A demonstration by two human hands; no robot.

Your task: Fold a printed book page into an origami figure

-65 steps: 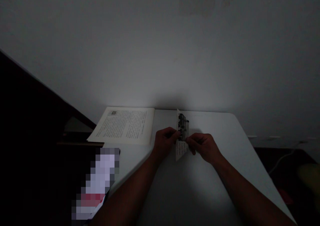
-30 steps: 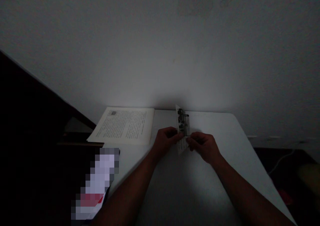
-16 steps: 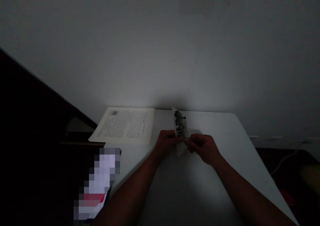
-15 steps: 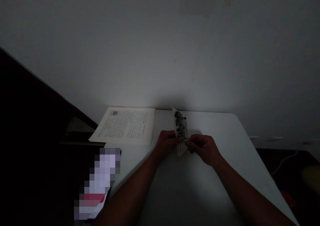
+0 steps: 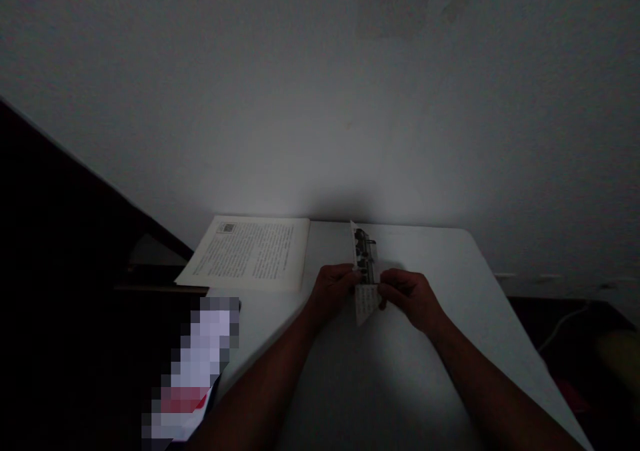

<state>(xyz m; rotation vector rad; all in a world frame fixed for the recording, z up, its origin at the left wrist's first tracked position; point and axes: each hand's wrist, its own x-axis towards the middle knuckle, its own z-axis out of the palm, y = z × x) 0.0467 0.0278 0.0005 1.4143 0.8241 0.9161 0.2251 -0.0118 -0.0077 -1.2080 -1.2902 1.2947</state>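
Note:
A small folded piece of printed paper [image 5: 367, 258], with a dark picture and some text, is held upright above the white table [image 5: 425, 371]. My left hand [image 5: 333, 290] pinches its left edge between thumb and fingers. At its lower right edge, my right hand [image 5: 407, 294] is closed with the fingertips on the paper. A stack of printed sheets [image 5: 250, 251] with a small square code lies flat at the table's back left.
A phone-like device [image 5: 200, 364], blurred out by pixels, sits at the table's left edge. The pale wall [image 5: 320, 104] rises behind the table. A thin cable [image 5: 563, 324] hangs in the dark area to the right.
The paper has turned slightly and shifted a little right and down, showing more of its lower text part. My left thumb has drawn back toward the paper's left edge.

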